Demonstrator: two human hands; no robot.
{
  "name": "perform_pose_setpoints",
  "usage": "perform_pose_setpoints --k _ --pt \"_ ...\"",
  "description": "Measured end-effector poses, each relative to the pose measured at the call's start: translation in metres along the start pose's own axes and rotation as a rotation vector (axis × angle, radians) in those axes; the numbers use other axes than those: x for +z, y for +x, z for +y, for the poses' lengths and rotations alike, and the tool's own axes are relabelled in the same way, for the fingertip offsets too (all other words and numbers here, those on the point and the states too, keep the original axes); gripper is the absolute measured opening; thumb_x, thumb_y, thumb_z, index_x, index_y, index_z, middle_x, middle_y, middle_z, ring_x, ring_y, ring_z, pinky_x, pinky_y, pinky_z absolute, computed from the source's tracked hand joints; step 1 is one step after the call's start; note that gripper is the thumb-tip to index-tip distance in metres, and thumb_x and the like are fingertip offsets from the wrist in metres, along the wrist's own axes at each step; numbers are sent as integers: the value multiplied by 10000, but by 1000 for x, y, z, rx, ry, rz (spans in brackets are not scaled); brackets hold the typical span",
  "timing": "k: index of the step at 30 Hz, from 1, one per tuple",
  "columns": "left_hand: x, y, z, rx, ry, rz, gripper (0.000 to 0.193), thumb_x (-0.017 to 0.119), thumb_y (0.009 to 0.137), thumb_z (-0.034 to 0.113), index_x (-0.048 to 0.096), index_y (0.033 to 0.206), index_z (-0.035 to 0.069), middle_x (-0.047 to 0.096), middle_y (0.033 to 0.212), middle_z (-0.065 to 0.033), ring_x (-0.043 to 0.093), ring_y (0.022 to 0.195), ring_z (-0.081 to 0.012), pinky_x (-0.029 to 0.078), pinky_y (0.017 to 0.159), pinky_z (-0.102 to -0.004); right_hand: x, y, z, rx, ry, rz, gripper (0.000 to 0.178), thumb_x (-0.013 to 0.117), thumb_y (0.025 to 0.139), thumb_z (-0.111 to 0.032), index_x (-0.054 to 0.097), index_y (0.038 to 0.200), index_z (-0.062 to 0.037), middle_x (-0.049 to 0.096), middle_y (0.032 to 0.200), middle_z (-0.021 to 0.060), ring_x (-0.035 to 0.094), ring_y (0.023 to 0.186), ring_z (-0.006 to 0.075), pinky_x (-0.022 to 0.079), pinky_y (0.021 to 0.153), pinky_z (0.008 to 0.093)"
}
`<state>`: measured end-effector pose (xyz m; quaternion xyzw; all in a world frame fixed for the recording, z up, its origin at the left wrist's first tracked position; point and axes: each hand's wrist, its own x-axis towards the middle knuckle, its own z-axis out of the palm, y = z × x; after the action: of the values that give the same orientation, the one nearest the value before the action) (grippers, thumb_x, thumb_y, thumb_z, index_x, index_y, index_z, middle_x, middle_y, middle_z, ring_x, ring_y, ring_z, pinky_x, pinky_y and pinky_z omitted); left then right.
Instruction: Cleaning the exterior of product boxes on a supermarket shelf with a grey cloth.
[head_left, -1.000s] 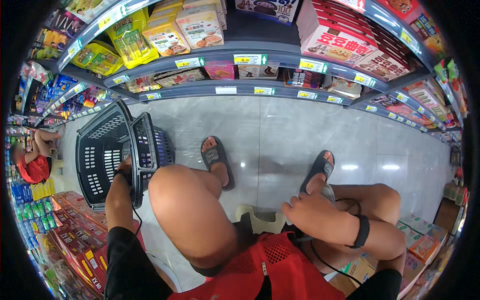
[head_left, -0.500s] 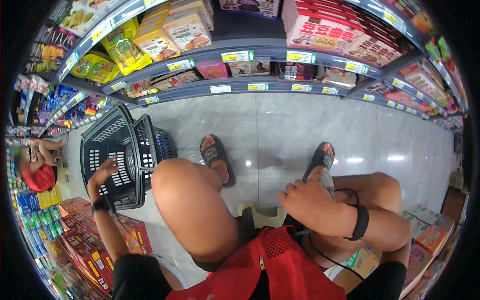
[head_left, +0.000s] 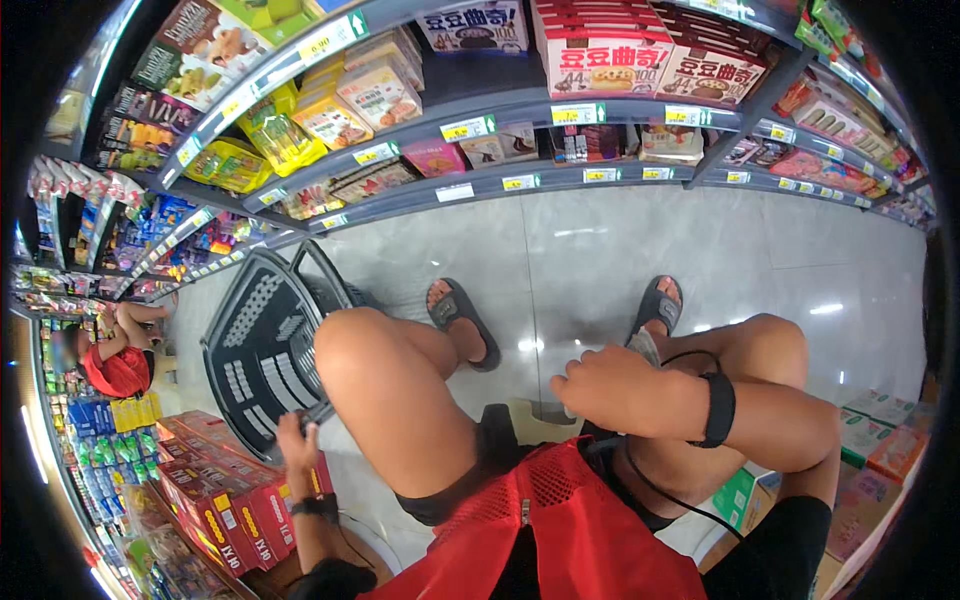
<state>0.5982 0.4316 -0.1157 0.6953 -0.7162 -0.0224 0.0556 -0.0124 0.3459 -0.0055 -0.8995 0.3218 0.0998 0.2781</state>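
Observation:
A dark grey plastic shopping basket (head_left: 232, 325) with slotted walls stands tilted on the floor beside my left knee. At its near corner, my left hand (head_left: 297, 442) has its fingers closed round the edge, by the end of the handle; a dark band circles that wrist. My right hand (head_left: 605, 388) hovers over the inner side of my right leg, its fingers curled inward. Some greyish-white patterned material (head_left: 643, 347) shows just beyond its knuckles. Whatever those fingers hold is hidden from view. A black strap (head_left: 719, 408) wraps the right wrist.
Shelves of boxed biscuits (head_left: 610, 65) and yellow bags (head_left: 285, 135) curve across the far side. Stacked red cartons (head_left: 225, 500) sit at the near left, more boxes (head_left: 880, 425) at the right. Another person in a red vest (head_left: 120, 368) crouches far left. A black cable (head_left: 690, 508) crosses my right thigh.
My left hand has come from over the basket down to its near corner and closed there. The basket has turned and shifted. My right hand stays curled, slightly higher in view.

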Motion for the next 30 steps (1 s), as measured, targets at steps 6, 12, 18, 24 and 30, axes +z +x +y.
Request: perform_pose_setpoints --k 6,12,18,24,30 --pt "30 -29 72 -155 80 91 399 641 851 346 596 1003 -21 604 907 -209 578 882 -415 444 785 -488 -3 -3 -6 13 -66 120 179 648 776 -117 635 918 -10 679 841 146 698 815 319 566 679 431" --pt "20 32 122 -423 151 101 515 575 937 433 588 1055 -69 641 895 -268 626 840 -457 490 738 -508 -7 -12 -9 24 -85 172 149 633 761 -92 606 885 -13 652 820 131 682 797 308 555 675 420" --pt "11 66 119 -404 -81 70 608 617 916 422 511 1132 -136 660 949 -320 654 903 -478 525 760 -495 -2 -28 -9 46 -76 231 155 649 742 -97 604 868 -19 646 803 121 676 776 294 540 652 417" --pt "-13 74 151 -322 81 -317 674 701 840 431 417 1136 -104 664 936 -324 655 878 -494 522 733 -522 -4 -25 -3 90 -27 211 186 672 724 -96 614 880 -11 654 815 123 679 798 289 542 661 406" --pt "-22 85 113 -102 196 -465 711 668 832 476 491 1209 -100 678 945 -306 663 898 -475 523 769 -529 -14 -28 2 162 15 186 236 705 706 -119 632 907 -20 667 852 118 679 837 275 537 679 384"
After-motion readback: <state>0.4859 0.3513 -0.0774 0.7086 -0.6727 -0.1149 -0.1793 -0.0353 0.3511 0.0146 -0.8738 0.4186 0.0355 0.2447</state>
